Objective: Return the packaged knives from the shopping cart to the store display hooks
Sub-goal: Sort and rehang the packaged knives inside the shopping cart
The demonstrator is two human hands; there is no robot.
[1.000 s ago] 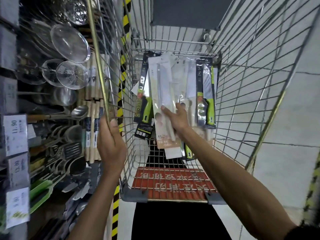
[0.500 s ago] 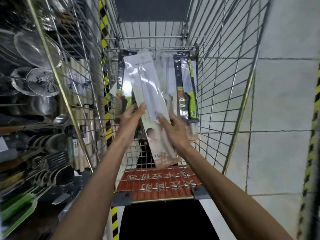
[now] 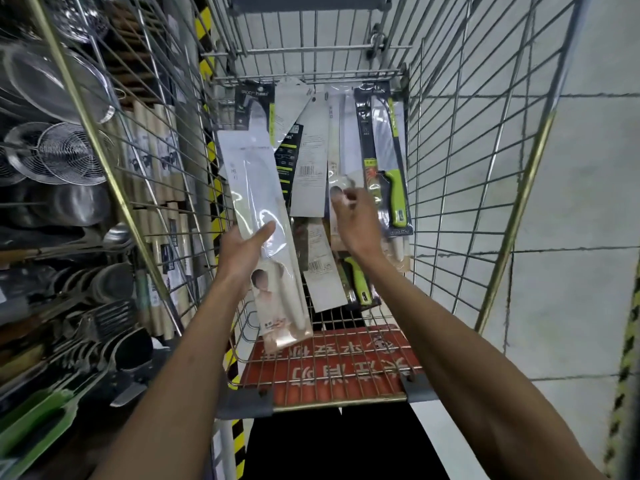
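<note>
Hands are in the cart [image 3: 467,168]: left hand [image 3: 242,251] grips a knife pack [image 3: 259,188]; at its 3 o'clock, right hand [image 3: 356,223] curls against a second pack [image 3: 341,150], grip unclear.

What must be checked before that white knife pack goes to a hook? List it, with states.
1. Left hand grips the white knife pack: ok.
2. Pack lifted in front of the other packs: ok.
3. Hang hole at the pack's top intact: cannot tell.
4. Right hand holds a second pack: cannot tell; its fingers are at the other packs.
5. Free knife hook in view: not ok; only strainers and similar utensils show at left.
6. Cart emptied: not ok; the green-handled knife pack lies inside.
</note>
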